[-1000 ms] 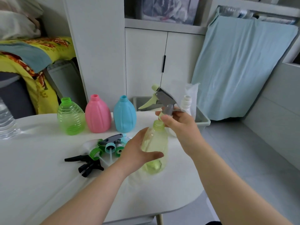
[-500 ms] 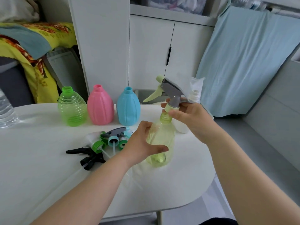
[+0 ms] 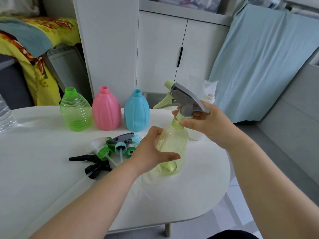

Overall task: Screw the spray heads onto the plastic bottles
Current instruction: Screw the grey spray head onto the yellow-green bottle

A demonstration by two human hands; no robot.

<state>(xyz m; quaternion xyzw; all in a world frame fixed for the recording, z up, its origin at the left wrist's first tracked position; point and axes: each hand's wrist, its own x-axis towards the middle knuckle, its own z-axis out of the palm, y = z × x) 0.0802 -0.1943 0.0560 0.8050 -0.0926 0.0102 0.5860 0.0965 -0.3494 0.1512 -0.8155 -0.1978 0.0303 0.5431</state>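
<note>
You sat at a white round-edged table point(image 3: 34, 178). Behind it stood a white cabinet point(image 3: 172, 54) with a black handle point(image 3: 179, 56), beside a tall white panel point(image 3: 107, 49). A pale blue cloth point(image 3: 262, 62) hung to your right. Yellow patterned bedding point(image 3: 39, 42) draped at left. The floor point(image 3: 241, 200) was light grey, softly daylit.
</note>
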